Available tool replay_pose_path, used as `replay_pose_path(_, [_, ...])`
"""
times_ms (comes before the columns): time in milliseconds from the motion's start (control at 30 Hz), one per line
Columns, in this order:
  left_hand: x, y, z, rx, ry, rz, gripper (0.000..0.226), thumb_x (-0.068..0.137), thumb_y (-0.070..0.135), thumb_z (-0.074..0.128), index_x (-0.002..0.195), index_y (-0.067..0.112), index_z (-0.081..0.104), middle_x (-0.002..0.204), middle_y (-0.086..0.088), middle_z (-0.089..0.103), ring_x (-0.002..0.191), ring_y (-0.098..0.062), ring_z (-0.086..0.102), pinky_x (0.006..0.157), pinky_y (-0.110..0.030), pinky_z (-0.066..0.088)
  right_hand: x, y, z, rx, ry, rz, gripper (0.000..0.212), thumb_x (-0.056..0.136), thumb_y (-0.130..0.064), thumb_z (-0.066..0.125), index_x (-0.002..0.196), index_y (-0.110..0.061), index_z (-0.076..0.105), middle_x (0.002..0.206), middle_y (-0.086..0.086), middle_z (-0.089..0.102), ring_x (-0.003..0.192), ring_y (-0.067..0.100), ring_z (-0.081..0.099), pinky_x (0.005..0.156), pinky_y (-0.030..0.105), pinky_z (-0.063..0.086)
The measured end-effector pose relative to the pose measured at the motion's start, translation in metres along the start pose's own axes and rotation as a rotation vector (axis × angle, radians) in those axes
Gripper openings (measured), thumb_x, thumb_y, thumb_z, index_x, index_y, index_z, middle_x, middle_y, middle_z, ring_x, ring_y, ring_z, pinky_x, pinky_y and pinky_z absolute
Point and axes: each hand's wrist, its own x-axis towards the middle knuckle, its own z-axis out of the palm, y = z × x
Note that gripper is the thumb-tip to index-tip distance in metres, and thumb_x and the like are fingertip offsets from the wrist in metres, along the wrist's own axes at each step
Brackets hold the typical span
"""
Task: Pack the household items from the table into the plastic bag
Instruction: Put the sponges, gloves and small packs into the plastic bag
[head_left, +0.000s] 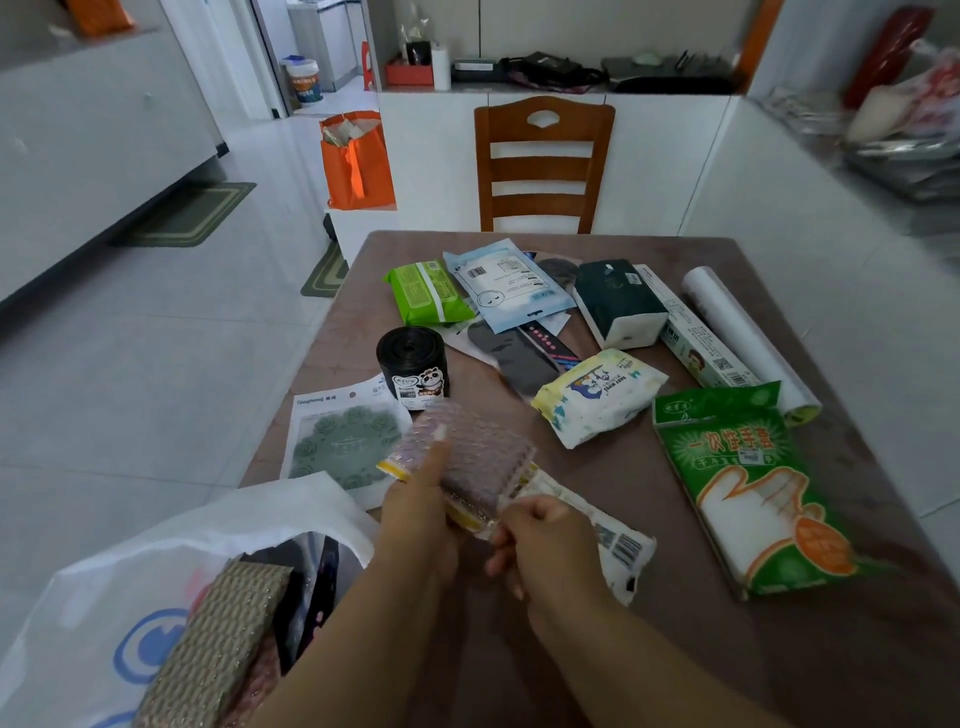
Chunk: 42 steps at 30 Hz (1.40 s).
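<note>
Both my hands hold a pack of pinkish scouring sponges (480, 460) in clear wrap above the brown table (649, 623). My left hand (421, 512) grips its left side with the forefinger raised. My right hand (540, 540) pinches its near right corner. A white plastic bag (119, 597) with a blue logo gapes open at the near left, with a woven beige cloth (218, 644) inside. On the table lie a black bin-bag roll (413, 366), green wipes (428, 291), baby wipes (597, 395), a green glove pack (748, 488) and a dark tissue pack (621, 301).
A green coaster pack (343, 441) lies at the table's left edge, a cling-film box (696, 332) and a white roll (743, 327) at the right. A wooden chair (543, 161) stands behind the table, an orange bag (356, 161) on the floor beyond.
</note>
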Motion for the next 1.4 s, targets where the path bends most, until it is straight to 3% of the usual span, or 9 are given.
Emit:
replay_pose_path(100, [0.001, -0.006, 0.009, 0.069, 0.014, 0.035, 0.028, 0.082, 0.012, 0.069, 0.105, 0.0, 0.059, 0.104, -0.023, 0.069, 0.091, -0.039, 0.068, 0.085, -0.062, 0.051, 0.001, -0.008, -0.033, -0.225, 0.062, -0.136, 0.026, 0.091, -0.024, 0.053, 0.07, -0.014, 0.064, 0.048, -0.003, 0.058, 0.037, 0.011, 0.051, 0.036, 0.019, 0.034])
replay_pose_path(233, [-0.004, -0.024, 0.022, 0.228, -0.131, 0.032, 0.028, 0.08, 0.013, 0.071, 0.106, 0.008, 0.062, 0.099, -0.015, 0.075, 0.086, -0.033, 0.072, 0.082, -0.053, 0.056, 0.042, -0.031, -0.127, -0.525, 0.619, -0.387, 0.02, 0.088, -0.038, 0.058, 0.078, -0.02, 0.059, 0.076, 0.002, 0.066, 0.077, 0.028, 0.062, 0.062, 0.031, 0.04])
replay_pose_path(367, [-0.015, -0.053, 0.039, 0.313, -0.22, 0.007, 0.043, 0.076, 0.022, 0.076, 0.114, 0.007, 0.062, 0.106, -0.014, 0.073, 0.093, -0.033, 0.071, 0.085, -0.053, 0.055, 0.09, -0.035, -0.213, -0.755, 0.777, -0.179, 0.051, 0.08, -0.039, 0.069, 0.116, -0.004, 0.056, 0.118, 0.023, 0.063, 0.109, 0.04, 0.058, 0.088, 0.042, 0.045])
replay_pose_path(533, [-0.024, -0.077, 0.057, 0.341, -0.26, 0.011, 0.024, 0.082, 0.03, 0.07, 0.099, 0.012, 0.067, 0.083, -0.003, 0.078, 0.076, -0.022, 0.075, 0.058, -0.032, 0.059, 0.109, -0.029, -0.249, -0.944, 0.503, 0.103, 0.082, 0.07, -0.062, 0.07, 0.129, -0.007, 0.056, 0.135, 0.018, 0.056, 0.121, 0.032, 0.055, 0.099, 0.041, 0.046])
replay_pose_path(767, [-0.022, -0.076, 0.052, 0.411, -0.221, 0.023, 0.043, 0.074, 0.041, 0.072, 0.105, 0.011, 0.067, 0.099, -0.011, 0.076, 0.091, -0.031, 0.072, 0.089, -0.051, 0.054, 0.092, -0.065, -0.253, -0.56, 0.394, -0.195, 0.024, 0.069, -0.018, 0.084, 0.079, -0.004, 0.067, 0.095, 0.021, 0.072, 0.079, 0.026, 0.066, 0.076, 0.034, 0.051])
replay_pose_path(933, [-0.025, -0.067, 0.039, 0.461, -0.15, 0.06, 0.047, 0.078, 0.048, 0.068, 0.108, 0.012, 0.066, 0.105, -0.013, 0.074, 0.095, -0.034, 0.07, 0.091, -0.054, 0.052, 0.044, -0.102, -0.221, -0.043, -0.008, -0.248, 0.044, 0.052, -0.028, 0.085, 0.087, -0.005, 0.073, 0.073, 0.012, 0.076, 0.063, 0.024, 0.073, 0.056, 0.034, 0.058])
replay_pose_path(1067, [-0.035, -0.056, 0.032, 0.283, -0.234, -0.086, 0.047, 0.091, 0.056, 0.041, 0.105, 0.018, 0.065, 0.117, -0.009, 0.065, 0.099, -0.018, 0.066, 0.065, -0.033, 0.06, 0.032, -0.076, -0.153, -0.164, -0.175, -0.112, 0.009, 0.08, -0.014, 0.073, 0.075, -0.009, 0.066, 0.053, 0.003, 0.07, 0.042, 0.012, 0.064, 0.04, 0.02, 0.049])
replay_pose_path(1233, [-0.057, -0.038, 0.015, 0.261, -0.289, -0.075, 0.047, 0.069, 0.008, 0.074, 0.114, 0.0, 0.065, 0.102, -0.023, 0.073, 0.091, -0.039, 0.07, 0.073, -0.045, 0.059, 0.035, -0.049, -0.1, -0.276, -0.225, -0.03, 0.029, 0.089, -0.037, 0.061, 0.1, -0.011, 0.067, 0.086, 0.007, 0.076, 0.076, 0.021, 0.071, 0.076, 0.037, 0.058])
replay_pose_path(1400, [-0.058, 0.016, -0.011, 0.195, -0.246, 0.007, 0.043, 0.07, 0.006, 0.069, 0.113, 0.002, 0.065, 0.107, -0.023, 0.071, 0.09, -0.036, 0.07, 0.078, -0.049, 0.058, 0.069, -0.063, -0.075, -0.077, -0.169, 0.154, 0.066, 0.095, -0.056, 0.034, 0.122, 0.001, 0.055, 0.098, 0.016, 0.062, 0.086, 0.027, 0.061, 0.068, 0.034, 0.046])
